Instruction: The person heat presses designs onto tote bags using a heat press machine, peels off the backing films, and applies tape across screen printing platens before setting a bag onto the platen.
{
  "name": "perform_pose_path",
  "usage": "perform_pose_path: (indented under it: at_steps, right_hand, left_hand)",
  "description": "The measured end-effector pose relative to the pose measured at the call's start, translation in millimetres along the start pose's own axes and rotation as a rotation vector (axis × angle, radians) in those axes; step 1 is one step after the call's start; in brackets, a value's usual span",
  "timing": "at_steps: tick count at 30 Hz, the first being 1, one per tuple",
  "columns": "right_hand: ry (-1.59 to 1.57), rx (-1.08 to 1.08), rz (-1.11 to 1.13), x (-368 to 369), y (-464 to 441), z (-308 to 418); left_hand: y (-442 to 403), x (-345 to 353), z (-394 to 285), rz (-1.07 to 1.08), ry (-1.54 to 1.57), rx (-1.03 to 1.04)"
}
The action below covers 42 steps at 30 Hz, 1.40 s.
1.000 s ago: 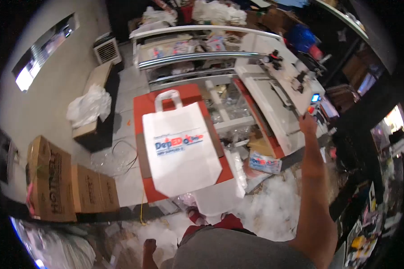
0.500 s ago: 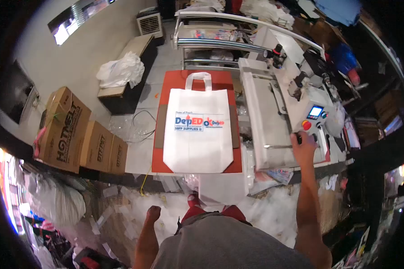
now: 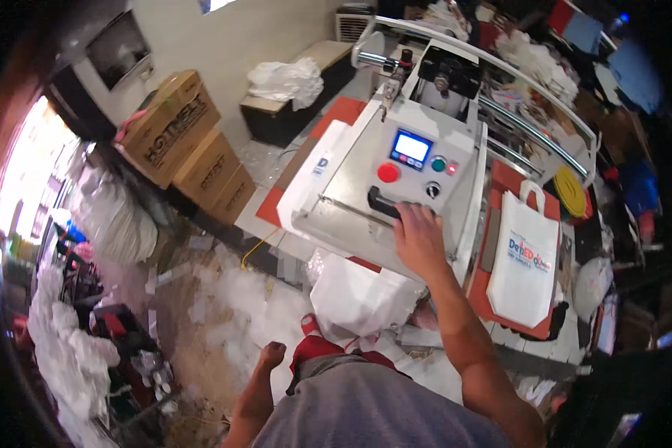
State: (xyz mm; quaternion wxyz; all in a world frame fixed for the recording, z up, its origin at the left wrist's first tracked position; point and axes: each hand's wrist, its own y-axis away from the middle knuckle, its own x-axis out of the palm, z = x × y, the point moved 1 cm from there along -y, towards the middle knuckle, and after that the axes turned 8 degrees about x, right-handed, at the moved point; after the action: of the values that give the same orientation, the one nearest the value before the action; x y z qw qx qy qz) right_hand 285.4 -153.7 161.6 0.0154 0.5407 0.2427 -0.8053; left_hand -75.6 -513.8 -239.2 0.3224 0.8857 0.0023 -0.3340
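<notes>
My right hand (image 3: 421, 237) is closed on the black handle (image 3: 383, 203) at the front of a white press head (image 3: 340, 196). Behind the handle, a control panel (image 3: 418, 157) has a lit screen, a red button and a green button. The head covers most of the left red platen (image 3: 343, 112), where part of a white printed bag (image 3: 322, 166) shows at its left edge. To the right, another white printed bag (image 3: 526, 257) lies flat on a red platen (image 3: 493, 287). My left hand (image 3: 272, 354) hangs low beside my body, closed in a fist with nothing visible in it.
Cardboard boxes (image 3: 175, 127) and a bench (image 3: 328, 60) with white cloth (image 3: 287, 81) stand at the left. Metal rails (image 3: 534, 134) run behind the right platen. A yellow coil (image 3: 569, 192) lies at the right. White material (image 3: 250, 299) covers floor near my feet.
The press head has moved left with my right hand, over the left platen and its bag. The right platen and its bag now show. My view has turned, and my left hand stays fisted.
</notes>
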Motion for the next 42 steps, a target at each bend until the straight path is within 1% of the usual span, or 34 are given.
perform_pose_path:
  at_steps: [1, 2, 4, 5, 6, 7, 8, 9, 10, 11, 12, 14, 15, 16, 17, 18, 19, 20, 21, 22, 23, 24, 25, 26, 28, 29, 30, 32, 34, 36, 38, 40, 42]
  right_hand:
    - [-0.03, -0.047, -0.018, 6.3, -5.4, 7.8]
    - [-0.061, -0.092, -0.035, 11.2, -10.1, 16.1]
    - [-0.072, -0.125, 0.002, 22.0, -20.3, 29.5]
    - [-0.072, -0.17, -0.061, 33.0, -24.7, 33.0]
    - [-0.075, -0.212, -0.126, 38.2, -28.2, 39.5]
    - [-0.085, -0.209, -0.058, 37.5, -31.9, 47.0]
    - [-0.096, -0.226, -0.066, 39.8, -36.3, 53.5]
    - [-0.092, -0.256, -0.097, 45.5, -39.7, 58.3]
    - [-0.086, -0.281, -0.123, 51.3, -40.7, 61.8]
    - [-0.1, -0.262, -0.109, 52.8, -38.8, 63.1]
    - [-0.101, -0.262, -0.107, 45.6, -25.8, 64.5]
    - [-0.232, -0.289, -0.068, 16.0, -4.0, 67.1]
    - [-0.327, -0.227, -0.032, 6.5, 18.5, 65.6]
    - [-0.337, -0.225, -0.013, -1.9, 45.4, 60.8]
    - [-0.345, -0.223, 0.007, -9.3, 73.0, 53.8]
    - [-0.393, -0.203, 0.049, -15.3, 104.4, 43.1]
    - [-0.441, -0.181, 0.091, -20.2, 136.8, 33.3]
    - [-0.412, -0.158, 0.182, -25.8, 166.2, 20.6]
    - [-0.441, -0.125, 0.211, -23.4, 196.1, 4.4]
    - [-0.483, -0.025, 0.312, -21.1, 224.1, -13.8]
    - [-0.479, 0.053, 0.376, -25.3, 247.0, -29.1]
    - [-0.48, 0.065, 0.365, -29.1, 265.2, -47.1]
    - [-0.47, 0.139, 0.382, -30.8, 281.5, -69.2]
    - [-0.46, 0.214, 0.399, -34.4, 292.7, -90.6]
    - [-0.487, 0.439, 0.267, -50.8, 309.2, -131.8]
    - [-0.444, 0.49, 0.205, -72.9, 310.5, -149.1]
    - [-0.399, 0.544, 0.14, -95.7, 306.8, -169.0]
    - [-0.414, 0.522, -0.03, -113.8, 312.7, -239.6]
    - [-0.253, 0.627, -0.162, -132.0, 324.0, -307.2]
    - [-0.139, 0.665, -0.295, -149.0, 335.9, -369.4]
    - [-0.066, 0.712, -0.349, -151.0, 339.2, -438.6]
    - [-0.159, 0.639, -0.42, -154.7, 333.4, -478.6]
    - [-0.179, 0.621, -0.471, -137.9, 322.4, -514.7]
  left_hand:
    - [21.0, 12.9, 7.1, -0.028, -0.118, 0.15]
    - [38.8, 33.9, 27.9, -0.055, -0.24, 0.297]
    - [83.8, 47.4, 32.3, 0.072, -0.394, 0.36]
    - [104.0, 64.5, 38.1, 0.026, -0.002, -0.028]
    - [107.9, 103.4, 90.6, -0.163, 0.223, -0.144]
    - [130.0, 105.9, 88.4, -0.135, 0.147, -0.097]
    - [152.2, 106.1, 83.9, -0.104, 0.068, -0.049]
    - [159.4, 113.9, 97.7, -0.119, 0.073, -0.051]
    - [173.3, 126.6, 113.9, -0.05, 0.554, -0.16]
    - [191.1, 140.4, 125.7, 0.027, 1.031, -0.268]
    - [208.3, 149.0, 118.7, 0.026, 1.032, -0.27]
    - [229.1, 158.1, 89.0, -0.176, 0.806, -0.44]
    - [228.7, 177.8, 112.9, -0.191, 1.082, -0.401]
    - [226.5, 193.9, 136.1, -0.165, 1.175, -0.379]
    - [227.5, 203.5, 150.2, -0.094, 1.227, -0.344]
    - [238.6, 198.2, 133.9, -0.027, 1.288, -0.312]
    - [248.5, 200.5, 134.1, 0.039, 1.365, -0.254]
    - [250.1, 203.1, 130.6, 0.146, 1.505, -0.315]
    - [253.5, 208.1, 135.1, 0.255, 1.636, -0.396]
    - [257.1, 211.8, 139.8, 0.363, 1.746, -0.489]
    - [256.0, 217.0, 144.3, 0.37, 1.732, -0.492]
    - [247.9, 222.6, 147.9, 0.374, 1.481, -0.486]
    - [236.6, 222.1, 142.4, 0.373, 1.229, -0.474]
    - [222.3, 220.1, 133.5, 0.378, 1.215, -0.473]
    - [198.3, 218.7, 112.3, 0.277, 0.057, 0.17]
    - [186.0, 218.5, 97.8, 0.218, -0.045, 0.224]
    - [180.0, 204.4, 60.5, 0.154, -0.151, 0.272]
    - [145.7, 192.0, -9.6, 0.053, -0.341, 0.206]
    - [103.9, 185.8, -75.3, 0.047, -0.369, 0.306]
    - [93.7, 176.6, -183.0, -0.197, -0.059, 0.536]
    - [44.0, 184.4, -262.9, -0.189, -0.37, 0.837]
    - [41.1, 188.5, -387.0, -0.321, -0.079, 0.997]
    - [59.0, 193.2, -514.0, -0.435, -0.222, 1.211]
